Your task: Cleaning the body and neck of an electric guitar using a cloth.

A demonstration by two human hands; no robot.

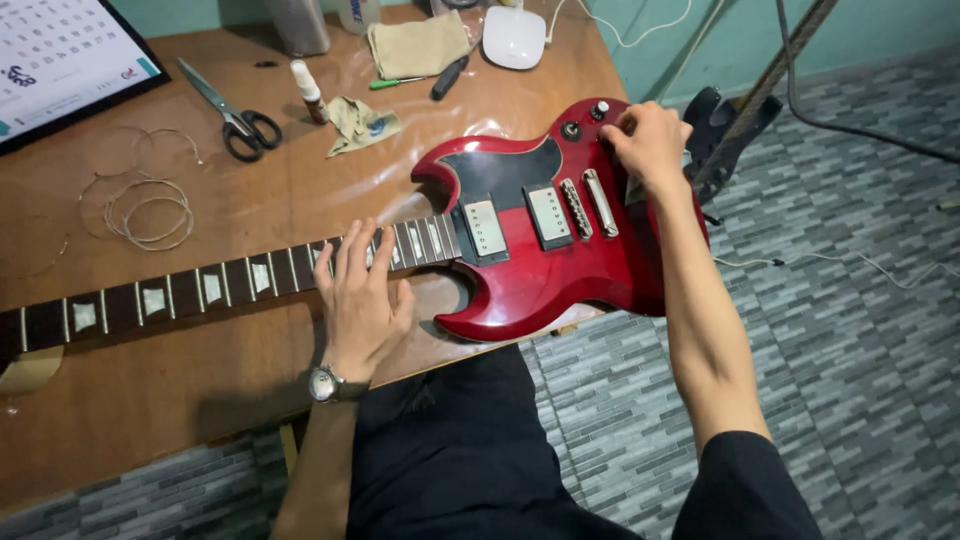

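Guitar lying across a wooden table, one hand at each end of its body

Red electric guitar, solid-bodied with two pointed horns, lies flat and face up on a brown wooden table. Its long axis runs almost level across the view: the neck stretches away from the body toward the left side of the view, and the rounded tail of the body hangs past the table's right edge, over a grey patterned floor.

Left hand rests palm down on the neck, just beside the point where the neck meets the body. Its fingers are spread flat over the fretboard, pressing rather than closing around anything. A wristwatch sits on that wrist.

Right hand sits at the far upper corner of the body, past the bridge, near two small control knobs. Its fingers are curled and pinched together on something small at the body's edge; what they pinch cannot be made out.

So the body lies between the two hands, the left one toward the neck, the right one at the tail, well apart along the instrument's length. No strings can be seen on the neck.

Beyond the guitar, farther back on the table, lie a pair of scissors, coils of loose wire string, a small bottle, a crumpled cloth and a screwdriver.
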